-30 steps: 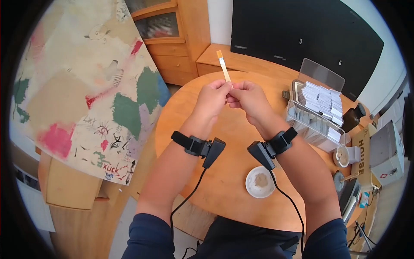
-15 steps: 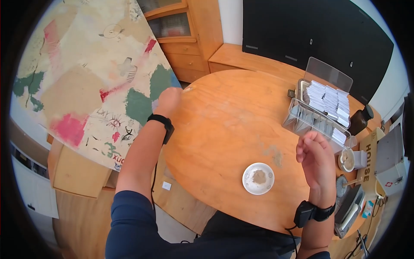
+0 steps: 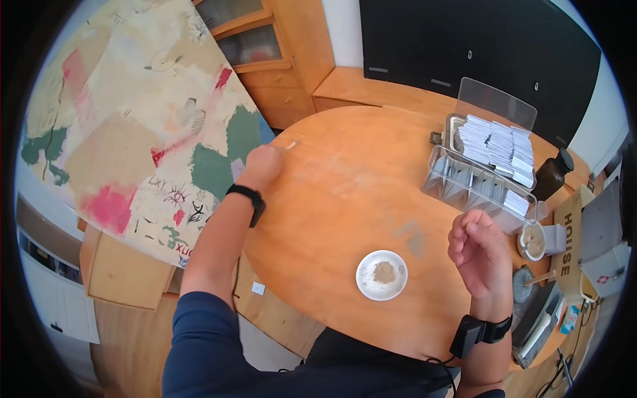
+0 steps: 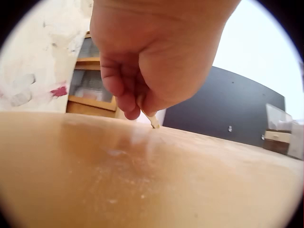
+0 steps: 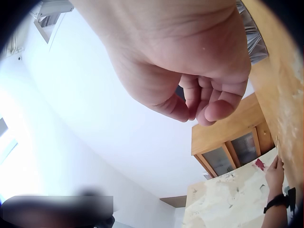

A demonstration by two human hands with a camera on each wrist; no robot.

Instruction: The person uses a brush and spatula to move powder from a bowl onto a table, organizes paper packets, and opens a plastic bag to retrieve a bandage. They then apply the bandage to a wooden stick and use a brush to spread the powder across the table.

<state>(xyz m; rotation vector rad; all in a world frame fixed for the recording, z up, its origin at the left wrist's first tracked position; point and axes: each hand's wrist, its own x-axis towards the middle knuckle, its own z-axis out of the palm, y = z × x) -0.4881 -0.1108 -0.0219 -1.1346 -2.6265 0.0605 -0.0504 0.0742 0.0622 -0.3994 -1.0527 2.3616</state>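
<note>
At the table's far left edge, the left hand (image 3: 263, 166) pinches a small pale brush (image 3: 290, 146); its outer end slants down close to the tabletop. Most of the brush is hidden by the fingers, and only a short piece of the brush (image 4: 154, 122) shows below the left hand (image 4: 156, 57) in the left wrist view. The right hand (image 3: 479, 252) hovers over the table's right side, fingers loosely bent and holding nothing; the right wrist view shows the right hand (image 5: 190, 57) with an empty palm. Between the hands, nearer the body, stands a white dish (image 3: 363, 286) with beige powder.
Clear boxes of white papers (image 3: 494, 149), a dark bottle (image 3: 553, 174) and a cup (image 3: 531, 241) stand at the right. A painted canvas (image 3: 119, 159) is beyond the left edge. Pale smears mark the wooden tabletop (image 3: 332, 219).
The hands were together around the raised brush and have parted. The left hand took the brush down to the left edge; the right hand let go and moved right, nearer the body.
</note>
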